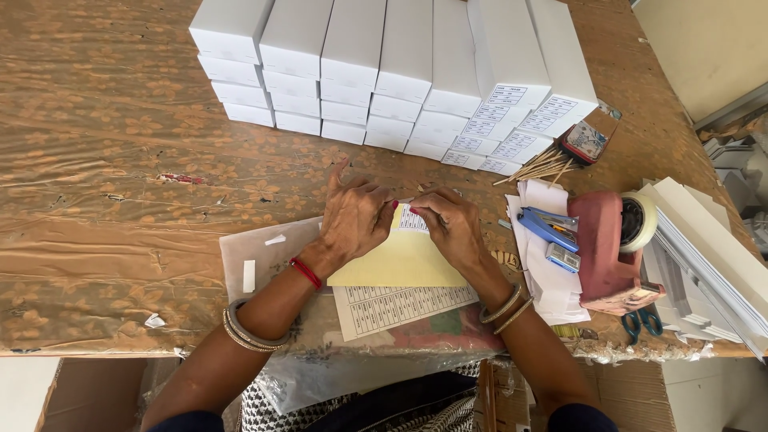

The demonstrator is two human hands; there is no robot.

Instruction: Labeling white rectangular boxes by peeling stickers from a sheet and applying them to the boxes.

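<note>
My left hand point(354, 218) and my right hand point(453, 224) meet over a pale yellow backing sheet point(404, 262) on the table. Between their fingertips they pinch a small white printed label point(412, 218) at the sheet's top edge. A white sheet of printed labels point(400, 306) lies under the yellow one, nearer to me. Both wrists carry bangles, and a red thread circles the left wrist.
Stacked white boxes point(384, 72) fill the table's far middle, some with labels on their ends. To the right sit a pink tape dispenser point(612, 248), a blue stapler point(548, 226), white papers, wooden sticks point(540, 166), flat white cartons point(704, 256) and blue-handled scissors point(642, 322).
</note>
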